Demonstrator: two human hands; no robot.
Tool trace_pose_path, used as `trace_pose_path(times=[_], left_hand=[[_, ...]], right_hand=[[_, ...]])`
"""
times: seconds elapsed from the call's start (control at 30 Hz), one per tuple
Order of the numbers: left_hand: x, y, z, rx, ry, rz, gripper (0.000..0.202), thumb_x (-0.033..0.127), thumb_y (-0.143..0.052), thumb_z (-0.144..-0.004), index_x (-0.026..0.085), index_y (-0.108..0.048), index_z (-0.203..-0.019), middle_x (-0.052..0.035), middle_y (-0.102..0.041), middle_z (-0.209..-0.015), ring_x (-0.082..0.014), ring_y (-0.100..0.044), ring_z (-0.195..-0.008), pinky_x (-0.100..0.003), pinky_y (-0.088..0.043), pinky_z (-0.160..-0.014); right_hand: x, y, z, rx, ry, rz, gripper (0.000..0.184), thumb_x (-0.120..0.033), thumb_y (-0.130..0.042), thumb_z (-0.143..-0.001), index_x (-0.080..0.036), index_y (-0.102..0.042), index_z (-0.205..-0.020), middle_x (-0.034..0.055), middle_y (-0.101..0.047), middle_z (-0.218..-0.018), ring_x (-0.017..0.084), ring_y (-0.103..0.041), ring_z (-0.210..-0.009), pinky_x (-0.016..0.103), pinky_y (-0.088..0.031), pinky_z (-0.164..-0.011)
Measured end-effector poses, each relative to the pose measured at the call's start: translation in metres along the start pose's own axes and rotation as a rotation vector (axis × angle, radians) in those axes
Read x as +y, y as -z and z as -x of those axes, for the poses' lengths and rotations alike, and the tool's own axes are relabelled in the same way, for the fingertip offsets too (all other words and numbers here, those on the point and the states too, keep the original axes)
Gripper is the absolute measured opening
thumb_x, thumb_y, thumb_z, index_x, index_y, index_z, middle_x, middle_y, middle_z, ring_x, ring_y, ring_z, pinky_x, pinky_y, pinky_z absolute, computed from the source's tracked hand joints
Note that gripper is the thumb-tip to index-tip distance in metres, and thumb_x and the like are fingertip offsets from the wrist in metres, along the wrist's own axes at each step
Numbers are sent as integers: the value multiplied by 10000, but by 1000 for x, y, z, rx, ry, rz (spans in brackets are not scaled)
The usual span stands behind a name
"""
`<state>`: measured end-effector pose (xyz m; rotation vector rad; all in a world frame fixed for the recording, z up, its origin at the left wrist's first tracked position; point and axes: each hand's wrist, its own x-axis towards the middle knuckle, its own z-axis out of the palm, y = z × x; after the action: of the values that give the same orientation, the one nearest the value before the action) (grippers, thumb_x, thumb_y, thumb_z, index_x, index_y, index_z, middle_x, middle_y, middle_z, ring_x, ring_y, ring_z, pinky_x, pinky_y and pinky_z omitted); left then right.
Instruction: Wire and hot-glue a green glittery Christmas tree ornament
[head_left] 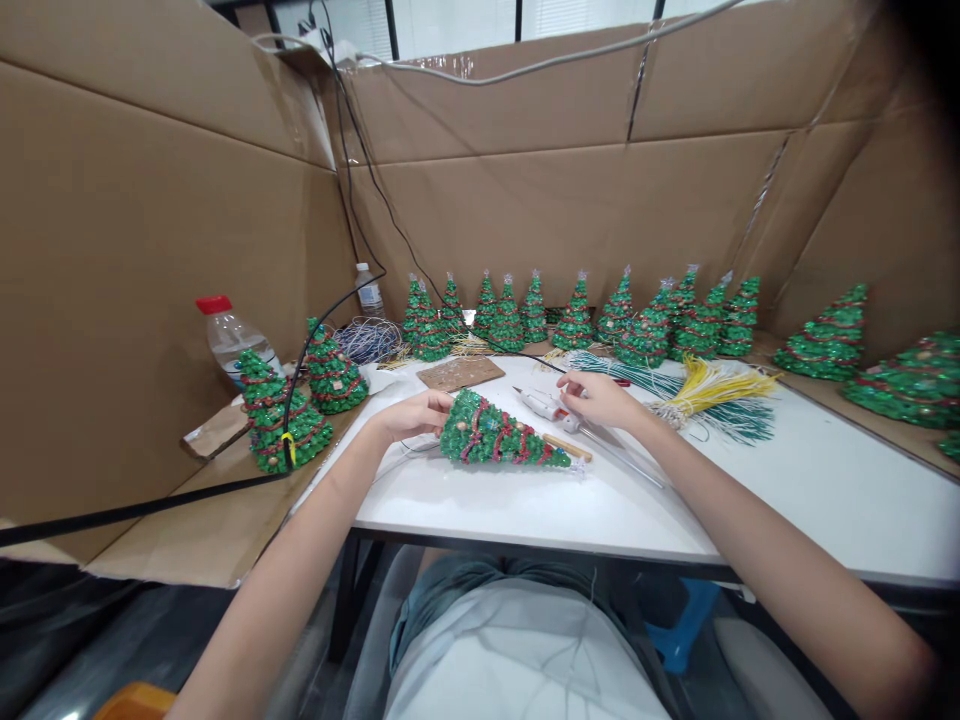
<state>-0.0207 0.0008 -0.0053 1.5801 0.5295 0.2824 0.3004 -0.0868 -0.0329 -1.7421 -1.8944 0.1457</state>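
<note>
A green beaded Christmas tree cone (499,438) with red garland lies on its side on the white table (787,500), tip pointing right. My left hand (416,412) grips its wide base, fingers curled round it. My right hand (600,397) rests on a white glue gun (546,404) lying just behind the tree, fingers closed over its rear. A thin wooden stick (568,447) lies beside the tree's tip.
A row of several finished trees (570,320) lines the cardboard back wall, with more at right (829,345) and two at left (281,415). Yellow and green wire bundles (712,390), a cardboard square (459,373), two water bottles (229,335) and a black cable (300,370) are nearby.
</note>
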Motion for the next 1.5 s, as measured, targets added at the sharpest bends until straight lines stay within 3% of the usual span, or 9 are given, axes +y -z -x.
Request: trace_pose_path(times=[1.5], left_hand=[[-2,0,0,-2,-25,5,287,266,-808,-527,90,-713,-733,-24,-630,-633,-83,-505,-537,-205,-404,-551]], right_hand=[[4,-2,-1,23,20,11,210,-229,-533,-774,-197,-643,-951,16,-683,-774,159,-619,-715,235,-438,-648]])
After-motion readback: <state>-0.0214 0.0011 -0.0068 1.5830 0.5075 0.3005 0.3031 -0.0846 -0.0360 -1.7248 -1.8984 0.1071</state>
